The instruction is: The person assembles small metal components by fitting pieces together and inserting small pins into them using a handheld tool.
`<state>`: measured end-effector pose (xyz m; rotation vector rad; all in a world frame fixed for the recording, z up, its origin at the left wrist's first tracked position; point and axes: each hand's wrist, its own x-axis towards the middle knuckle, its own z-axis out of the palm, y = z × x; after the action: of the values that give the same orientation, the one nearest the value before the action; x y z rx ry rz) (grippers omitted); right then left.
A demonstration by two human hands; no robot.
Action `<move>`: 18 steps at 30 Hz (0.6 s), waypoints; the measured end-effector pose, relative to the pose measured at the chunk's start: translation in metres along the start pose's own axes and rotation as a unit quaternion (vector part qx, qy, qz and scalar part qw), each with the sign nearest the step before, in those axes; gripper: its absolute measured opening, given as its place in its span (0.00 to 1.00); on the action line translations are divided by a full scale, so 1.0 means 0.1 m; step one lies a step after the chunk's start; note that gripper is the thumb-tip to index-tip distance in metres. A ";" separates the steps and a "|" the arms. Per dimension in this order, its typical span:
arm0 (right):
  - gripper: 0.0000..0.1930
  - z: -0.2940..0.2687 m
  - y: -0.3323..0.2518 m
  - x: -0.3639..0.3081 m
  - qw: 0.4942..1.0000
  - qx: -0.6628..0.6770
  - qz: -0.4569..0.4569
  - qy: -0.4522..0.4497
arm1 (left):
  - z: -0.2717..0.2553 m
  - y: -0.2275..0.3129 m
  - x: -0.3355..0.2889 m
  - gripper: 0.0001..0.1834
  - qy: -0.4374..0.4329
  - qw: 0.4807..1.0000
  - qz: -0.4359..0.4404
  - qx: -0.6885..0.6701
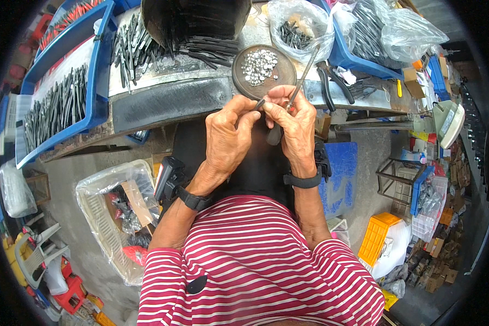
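Above the near edge of the bench my two hands meet. My left hand [228,133] pinches a short dark rod-like piece [259,105] between thumb and fingertips. My right hand [292,117] is closed around a screwdriver [307,69]; its thin shaft points up and away, and its dark handle hangs below the palm. The right thumb and fingertips come close to the piece's end; whether they touch it I cannot tell. Just beyond the hands sits a round brown dish [237,76] with many small shiny metal bits [259,65] in it.
Black-handled pliers [339,84] lie right of the dish, near a clear bag [321,41] of small dark parts. Dark metal strips [130,49] are piled at the left, beside a blue tray [95,103]. A lined crate [89,190] stands on the floor.
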<state>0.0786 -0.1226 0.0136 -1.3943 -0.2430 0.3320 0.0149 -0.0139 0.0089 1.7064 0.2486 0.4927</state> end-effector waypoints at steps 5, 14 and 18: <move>0.10 0.00 0.01 -0.01 1.000 0.001 -0.010 0.006 | 0.02 -0.01 -0.01 0.05 0.011 0.997 0.053 0.060; 0.13 0.07 -0.16 -0.09 0.999 -0.022 0.008 0.045 | 0.06 -0.04 0.03 0.04 0.030 0.996 0.049 0.071; 0.18 0.09 -0.25 -0.15 0.982 -0.177 -0.057 0.044 | 0.10 -0.03 0.07 0.04 0.025 1.000 0.013 -0.001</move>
<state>0.0640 -0.1232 0.0399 -1.7328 -0.3186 0.1353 0.0255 -0.0193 0.0063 1.6997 0.2625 0.5541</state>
